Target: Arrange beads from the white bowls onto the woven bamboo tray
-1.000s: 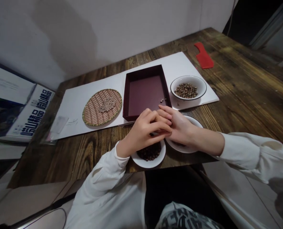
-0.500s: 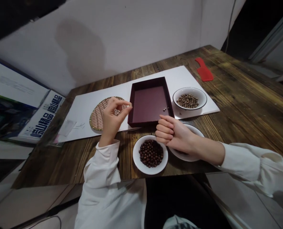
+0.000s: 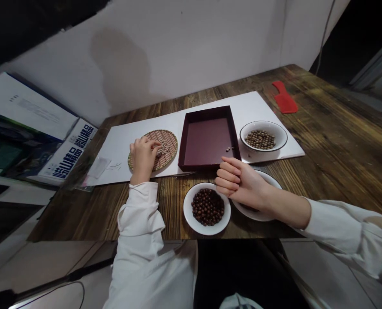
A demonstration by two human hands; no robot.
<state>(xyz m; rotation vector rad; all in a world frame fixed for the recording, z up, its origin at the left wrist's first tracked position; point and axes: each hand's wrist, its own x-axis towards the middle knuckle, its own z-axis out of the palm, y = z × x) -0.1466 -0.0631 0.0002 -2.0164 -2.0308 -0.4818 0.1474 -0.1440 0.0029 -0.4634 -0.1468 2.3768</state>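
Observation:
My left hand [image 3: 143,155] is over the round woven mat [image 3: 169,148], its fingertips bent down at small pale beads [image 3: 161,150]; what they pinch is too small to make out. Curled into a loose fist, my right hand [image 3: 242,180] hangs at the near right corner of the dark red box [image 3: 206,141], and its fingers hide whatever may be inside. A few small beads [image 3: 228,149] lie in that box's near right corner. Below, a white bowl [image 3: 188,214] holds dark brown beads [image 3: 207,207].
Another white bowl [image 3: 271,177] sits partly under my right hand. A rimmed bowl [image 3: 282,139] of olive-brown beads stands on the white board [image 3: 245,101]. Farther right lies a red comb [image 3: 284,99]. Printed boxes [image 3: 65,159] stand at the left, and a clear bag [image 3: 98,168] lies nearby.
My left hand has moved left and away from the box's edge, down onto the beads on the woven mat. My right hand keeps its curled pose. The whole view has shifted slightly.

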